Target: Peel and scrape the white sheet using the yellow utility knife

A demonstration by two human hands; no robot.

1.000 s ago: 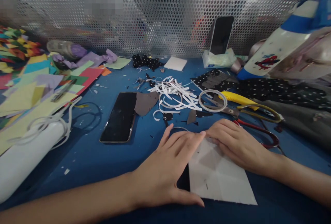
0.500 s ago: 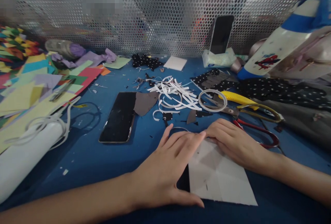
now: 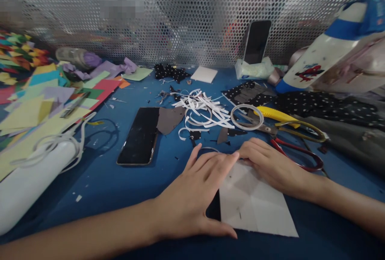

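A creased white paper sheet [image 3: 255,206] lies on the blue table [image 3: 114,188] in front of me. My left hand [image 3: 195,196] lies flat on its left side, fingers stretched out and thumb along the near edge. My right hand [image 3: 272,166] presses the sheet's far right part, fingers curled down with their tips at the top corner, touching the left fingertips. Neither hand grips anything.
A black phone [image 3: 140,136] lies left of the hands. White paper strips [image 3: 203,111], a tape ring [image 3: 247,116], a yellow cutter [image 3: 275,114] and red scissors [image 3: 300,154] lie beyond. Coloured papers [image 3: 39,99] and a white roll [image 3: 30,180] at left. A bottle [image 3: 325,51] and a propped phone [image 3: 257,41] at back.
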